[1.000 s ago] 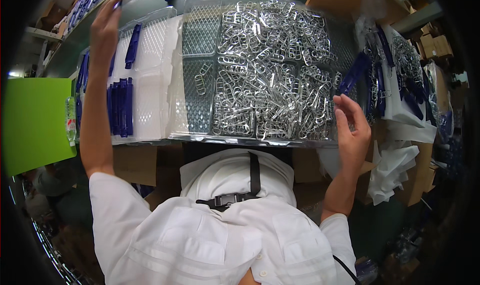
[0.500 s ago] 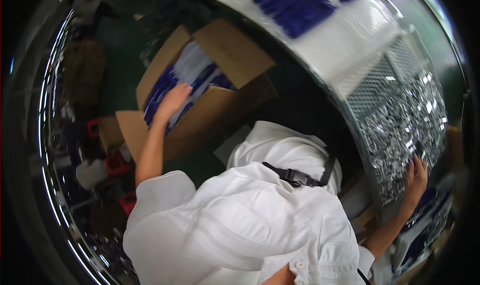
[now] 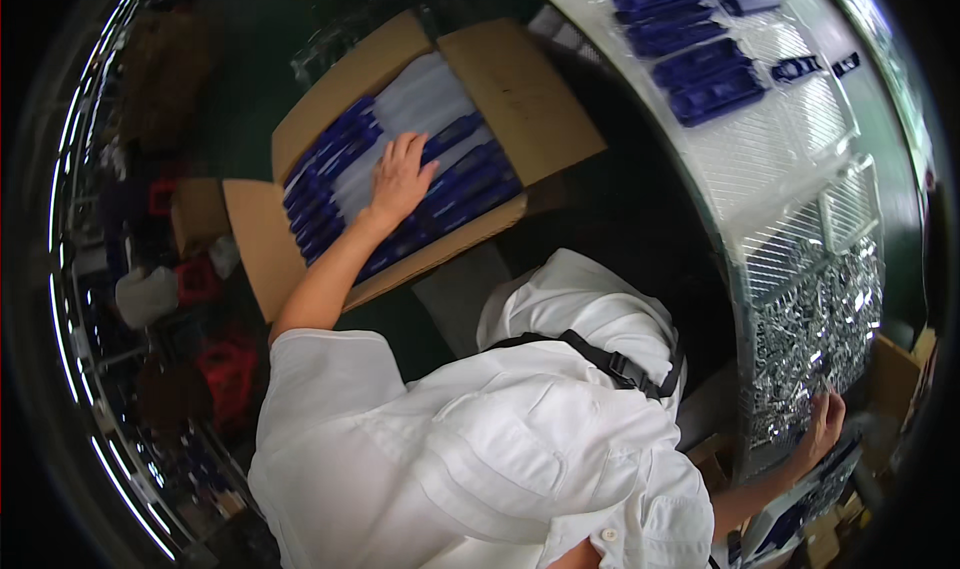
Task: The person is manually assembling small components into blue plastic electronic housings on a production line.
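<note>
My left hand (image 3: 399,181) is over an open cardboard box (image 3: 560,104) on the left. Its fingers are apart, with their tips close to the blue plastic parts (image 3: 455,201) packed in rows inside. Whether they touch one is hard to tell. Pale translucent sheeting (image 3: 425,104) shows among the parts. Far to the right, my right hand (image 3: 824,421) is at the near end of a heap of small shiny metal pieces (image 3: 810,324). Its fingers are drawn together at the tips, and what they hold, if anything, is too small to make out.
Several blue plastic parts (image 3: 715,94) lie on the white-covered worktable (image 3: 690,164) at the upper right. The metal heap sits in a ribbed tray (image 3: 785,254). Red stools (image 3: 228,374) and a smaller carton (image 3: 197,214) stand at the left.
My left hand has moved right and deeper over the box. The view has shifted, and my right hand appears lower, still at the metal heap.
</note>
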`<state>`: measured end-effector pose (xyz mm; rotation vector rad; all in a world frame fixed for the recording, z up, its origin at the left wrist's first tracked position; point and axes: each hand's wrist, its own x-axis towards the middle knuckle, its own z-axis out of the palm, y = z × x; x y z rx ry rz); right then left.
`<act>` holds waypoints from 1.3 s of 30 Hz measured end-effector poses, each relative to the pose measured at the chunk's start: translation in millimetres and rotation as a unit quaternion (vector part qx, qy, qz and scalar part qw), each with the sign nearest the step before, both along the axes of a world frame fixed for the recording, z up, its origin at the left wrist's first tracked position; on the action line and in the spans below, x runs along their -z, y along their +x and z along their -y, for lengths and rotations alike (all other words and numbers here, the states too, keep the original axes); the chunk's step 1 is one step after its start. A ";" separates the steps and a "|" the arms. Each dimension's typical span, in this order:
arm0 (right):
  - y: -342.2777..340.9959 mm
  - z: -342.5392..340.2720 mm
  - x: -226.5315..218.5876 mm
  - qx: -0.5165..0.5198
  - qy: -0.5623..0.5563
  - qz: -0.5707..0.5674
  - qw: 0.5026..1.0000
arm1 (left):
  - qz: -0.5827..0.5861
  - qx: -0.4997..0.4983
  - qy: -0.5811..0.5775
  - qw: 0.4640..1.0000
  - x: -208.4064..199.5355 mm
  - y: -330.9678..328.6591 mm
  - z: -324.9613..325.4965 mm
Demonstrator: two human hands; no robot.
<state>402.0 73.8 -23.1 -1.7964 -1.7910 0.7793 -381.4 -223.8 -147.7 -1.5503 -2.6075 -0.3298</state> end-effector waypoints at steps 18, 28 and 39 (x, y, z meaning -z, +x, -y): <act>-127.6 77.0 -53.8 0.178 0.159 -0.283 0.929 | 0.725 0.288 0.161 0.604 -179.1 118.0 -192.0; -135.4 156.7 -52.1 0.066 0.294 -0.382 0.873 | 0.779 0.351 -0.363 0.371 -194.0 436.3 -259.4; -127.0 149.9 -44.6 0.117 0.172 -0.383 0.900 | 0.819 0.304 -0.221 0.433 -170.0 479.2 -255.3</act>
